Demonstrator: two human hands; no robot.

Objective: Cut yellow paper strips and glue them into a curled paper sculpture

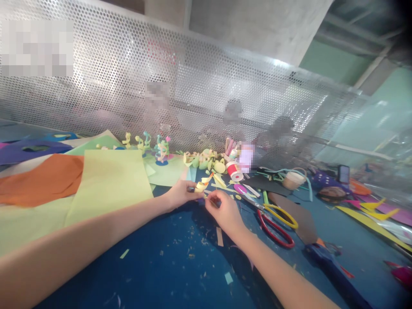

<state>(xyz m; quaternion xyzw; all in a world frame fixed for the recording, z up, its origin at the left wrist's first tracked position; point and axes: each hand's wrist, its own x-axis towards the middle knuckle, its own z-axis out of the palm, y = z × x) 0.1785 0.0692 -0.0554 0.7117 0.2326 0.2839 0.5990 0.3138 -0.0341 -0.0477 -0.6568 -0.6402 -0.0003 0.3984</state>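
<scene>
While the forearms are stretched over the blue counter [154, 262], a small pale yellow curl [201, 187] is pinched between the thumb and fingers of the left hand [182, 192], just in front of a heap of pale yellow and green pieces [209, 159]. The right hand [224, 210] is held just beside it, with thumb and forefinger brought together; whether anything thin is gripped between them cannot be told. Of the two hands, the right is placed nearer to the scissors [261, 207], which are laid with one yellow and one red handle turned toward the near side. Behind the curl, a red and white spool [233, 171] is seen lying on its side, and farther right a cup [293, 180] is set down. To the left, a light yellow sheet [112, 178] is spread out, partly flanked by an orange sheet [48, 180]. Small curled figures [162, 149] are stood beyond the sheets, and the far edge is bordered by a perforated screen [128, 73], through which blurred shapes are seen
</scene>
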